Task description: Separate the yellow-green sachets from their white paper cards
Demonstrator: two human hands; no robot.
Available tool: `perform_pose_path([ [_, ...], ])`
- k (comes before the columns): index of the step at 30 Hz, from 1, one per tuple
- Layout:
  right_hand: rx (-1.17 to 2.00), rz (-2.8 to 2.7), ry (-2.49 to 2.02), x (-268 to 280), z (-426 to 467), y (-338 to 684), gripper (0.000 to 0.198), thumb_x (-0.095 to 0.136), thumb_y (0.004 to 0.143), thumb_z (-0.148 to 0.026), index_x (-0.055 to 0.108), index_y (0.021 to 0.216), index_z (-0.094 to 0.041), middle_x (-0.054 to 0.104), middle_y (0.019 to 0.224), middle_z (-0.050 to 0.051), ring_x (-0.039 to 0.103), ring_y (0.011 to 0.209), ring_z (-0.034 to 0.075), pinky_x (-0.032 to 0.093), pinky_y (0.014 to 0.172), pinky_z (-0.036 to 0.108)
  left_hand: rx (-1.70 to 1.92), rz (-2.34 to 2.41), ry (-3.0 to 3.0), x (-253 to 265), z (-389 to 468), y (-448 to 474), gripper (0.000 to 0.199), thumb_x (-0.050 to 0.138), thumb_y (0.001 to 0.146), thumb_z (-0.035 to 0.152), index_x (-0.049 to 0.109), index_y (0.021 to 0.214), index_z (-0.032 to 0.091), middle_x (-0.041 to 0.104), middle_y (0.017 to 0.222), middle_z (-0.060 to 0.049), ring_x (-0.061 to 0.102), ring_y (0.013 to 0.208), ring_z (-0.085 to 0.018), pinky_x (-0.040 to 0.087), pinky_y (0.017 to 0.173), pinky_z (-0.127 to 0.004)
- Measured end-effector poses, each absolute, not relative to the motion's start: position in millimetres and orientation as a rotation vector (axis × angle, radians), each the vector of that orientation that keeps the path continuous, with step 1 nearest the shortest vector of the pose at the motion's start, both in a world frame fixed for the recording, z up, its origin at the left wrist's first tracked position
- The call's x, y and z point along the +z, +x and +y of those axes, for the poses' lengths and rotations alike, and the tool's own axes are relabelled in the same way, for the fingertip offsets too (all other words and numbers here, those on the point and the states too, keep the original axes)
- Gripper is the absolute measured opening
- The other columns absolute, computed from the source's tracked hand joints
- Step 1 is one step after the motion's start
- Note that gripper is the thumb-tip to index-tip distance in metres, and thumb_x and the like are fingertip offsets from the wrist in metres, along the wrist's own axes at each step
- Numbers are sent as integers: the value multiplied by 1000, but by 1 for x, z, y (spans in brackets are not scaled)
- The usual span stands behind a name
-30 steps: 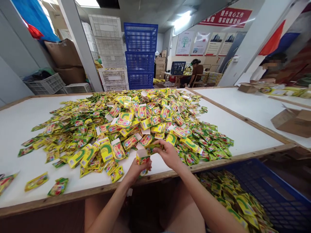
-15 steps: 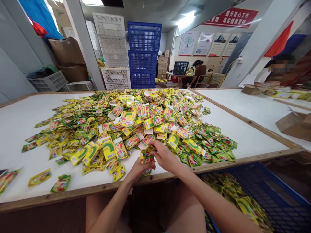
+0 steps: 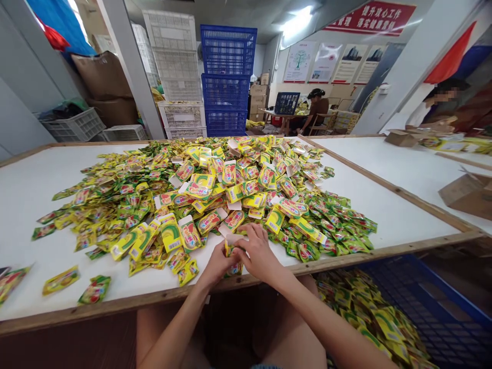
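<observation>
Box (image 3: 231, 252): small yellow carton at the near edge of the table, between both hands, its white flap up at the top.
Left hand (image 3: 216, 265): fingers wrapped around the box from the left and below — closed on it.
Right hand (image 3: 258, 252): fingers curled over the top right of the box, pressed against it; thumb side meets the left hand.
Table (image 3: 384, 207): white top with a wooden rim; both forearms reach up over its near rim.
Pile (image 3: 134, 205): green and yellow sachets spread across most of the table, touching the hands' far side.
Flat cartons (image 3: 171, 236): unfolded yellow cartons lying on top of the pile, just left of and behind the box.
Loose sachets (image 3: 61, 280): a few lie apart from the pile near the left front of the table.
Blue crate (image 3: 430, 307): low on the right, below the table's edge, holding more yellow packs.
Stacked crates (image 3: 226, 77): blue and white — behind the table, against a pillar.
Cardboard box (image 3: 467, 193): on the neighbouring table to the right.
Other people: one seated at a far table (image 3: 317, 105), another at the right edge (image 3: 434, 110).
</observation>
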State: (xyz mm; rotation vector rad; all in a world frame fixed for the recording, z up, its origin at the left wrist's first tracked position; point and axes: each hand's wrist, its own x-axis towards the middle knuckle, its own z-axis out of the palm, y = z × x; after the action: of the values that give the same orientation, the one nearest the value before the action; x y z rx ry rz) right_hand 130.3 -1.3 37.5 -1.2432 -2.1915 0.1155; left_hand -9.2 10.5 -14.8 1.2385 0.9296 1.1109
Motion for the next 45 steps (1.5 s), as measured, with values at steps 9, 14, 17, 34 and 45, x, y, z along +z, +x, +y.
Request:
perform_pose_path([
  [9, 689, -1760, -1132, 9, -6, 131, 23, 52, 81, -22, 51, 105, -22, 58, 100, 5, 54, 94, 18, 41, 84, 33, 1137, 895, 1255, -17, 9, -17, 40, 72, 62, 33, 57, 96, 17, 63, 83, -2, 56, 76, -17, 43, 69, -24],
  [14, 785, -1508, -1100, -12, -14, 126, 18, 51, 83, -26, 52, 100, -21, 61, 92, 4, 58, 86, 17, 45, 78, 29, 1197, 967, 1206, -15, -4, -17, 65, 69, 67, 28, 32, 121, 24, 62, 84, -1, 59, 74, -16, 46, 68, -26],
  [17, 767, -1570, -1106, -14, -13, 126, 17, 49, 84, -27, 57, 99, -22, 61, 93, 5, 58, 87, 18, 45, 79, 31, 1333, 1100, 1284, -13, -15, -22, 51, 65, 71, 27, 41, 116, 23, 62, 94, -4, 60, 86, -18, 45, 79, -29],
  [34, 673, -1674, -978, -5, -14, 117, 16, 52, 83, -24, 61, 96, -22, 59, 102, 6, 54, 99, 19, 43, 87, 35, 1329, 1203, 1694, -7, -21, -35, 13, 55, 80, 23, 62, 90, 19, 64, 104, -7, 57, 100, -20, 42, 91, -34],
  [45, 666, -1569, -1121, -3, -12, 111, 18, 50, 83, -27, 59, 96, -18, 62, 84, 4, 55, 75, 15, 45, 69, 28, 1369, 1215, 1514, 1, -15, -27, 11, 57, 78, 26, 61, 83, 17, 64, 80, -3, 59, 76, -16, 45, 72, -26],
])
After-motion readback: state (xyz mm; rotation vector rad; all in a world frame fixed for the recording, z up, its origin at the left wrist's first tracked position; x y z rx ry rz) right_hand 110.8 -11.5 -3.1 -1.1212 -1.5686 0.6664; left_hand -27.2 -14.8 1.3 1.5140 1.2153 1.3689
